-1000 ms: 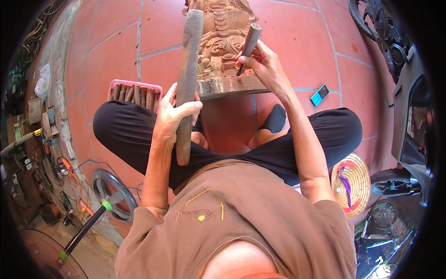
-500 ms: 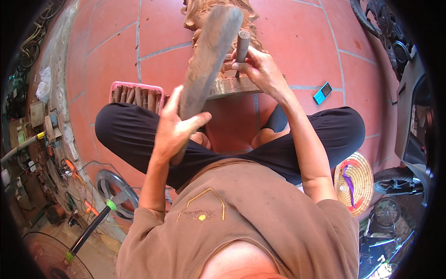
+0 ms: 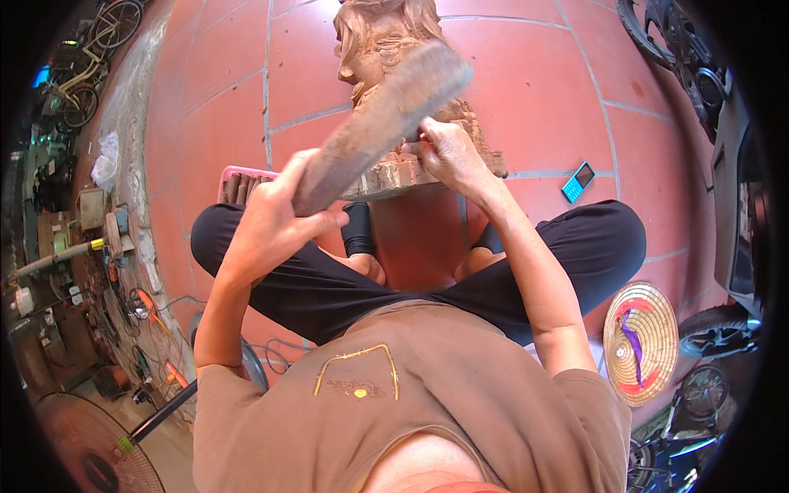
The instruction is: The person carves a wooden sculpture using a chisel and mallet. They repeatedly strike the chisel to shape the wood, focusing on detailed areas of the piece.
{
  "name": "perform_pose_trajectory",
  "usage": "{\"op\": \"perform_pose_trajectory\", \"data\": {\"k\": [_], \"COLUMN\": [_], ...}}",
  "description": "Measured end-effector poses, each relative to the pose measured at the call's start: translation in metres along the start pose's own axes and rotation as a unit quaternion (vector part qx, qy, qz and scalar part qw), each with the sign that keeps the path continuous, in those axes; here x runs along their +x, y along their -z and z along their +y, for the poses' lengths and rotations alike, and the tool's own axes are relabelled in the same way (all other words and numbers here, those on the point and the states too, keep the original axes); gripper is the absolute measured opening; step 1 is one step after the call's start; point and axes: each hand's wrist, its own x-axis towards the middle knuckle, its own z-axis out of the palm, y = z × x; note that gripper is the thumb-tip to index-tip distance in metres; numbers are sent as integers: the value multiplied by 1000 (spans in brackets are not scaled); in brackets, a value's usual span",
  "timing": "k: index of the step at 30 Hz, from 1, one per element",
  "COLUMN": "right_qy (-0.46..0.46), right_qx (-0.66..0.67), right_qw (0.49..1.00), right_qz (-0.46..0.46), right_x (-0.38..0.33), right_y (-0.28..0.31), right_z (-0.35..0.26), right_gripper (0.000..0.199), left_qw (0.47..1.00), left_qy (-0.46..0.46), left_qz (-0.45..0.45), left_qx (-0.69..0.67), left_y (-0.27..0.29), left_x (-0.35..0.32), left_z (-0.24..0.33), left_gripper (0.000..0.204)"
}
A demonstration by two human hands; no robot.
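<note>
My left hand (image 3: 267,218) is closed round the narrow end of a long flat wooden mallet (image 3: 378,123), which slants up and to the right. The mallet's broad end hangs over my right hand (image 3: 452,156), whose fingers are closed on a chisel. The mallet hides that chisel now; the earlier picture shows its round wooden handle upright in those fingers. Beneath both hands lies a carved brown wooden figure (image 3: 386,41), with folds and curls cut into it. Its flat base (image 3: 394,181) faces me, and my right hand is low over this end.
Left of the carving, a pink tray (image 3: 236,170) holds several wooden-handled tools (image 3: 240,188). A blue phone (image 3: 578,181) lies on the red tiles at right. A woven hat (image 3: 641,345) is beside my right knee, a fan (image 3: 99,468) at lower left, a motorbike (image 3: 694,70) at far right.
My left hand has moved left, and the mallet has tipped rightward, its broad end now covering the chisel. The view has shifted a little, showing the carving lower.
</note>
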Motion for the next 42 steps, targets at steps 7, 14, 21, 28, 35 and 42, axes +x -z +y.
{"op": "perform_pose_trajectory", "data": {"k": [7, 14, 21, 28, 35, 42], "right_qy": [-14, -3, -39, 5, -100, -108], "right_qx": [-3, 26, 7, -27, -85, 183], "right_qw": [1000, 1000, 999, 999, 988, 974], "right_qz": [7, 16, -6, 38, 76, 73], "right_x": [-5, -4, -7, -8, 5, -4], "right_y": [0, -1, 5, -4, 27, 33], "right_z": [-7, 0, -7, 2, 15, 24], "right_gripper": [20, 20, 22, 25, 23, 17], "left_qw": [986, 991, 982, 991, 970, 954], "left_qy": [56, 92, 71, 84, 81, 105], "left_qz": [116, -36, 115, -64, 28, 36], "left_qx": [-102, -85, -129, -84, -226, -279], "left_y": [7, 4, 12, -4, -15, -14], "left_x": [8, 11, 9, 13, 16, 33], "left_z": [28, 14, 34, 1, -33, -7], "left_gripper": [41, 56, 53, 58, 53, 48]}}
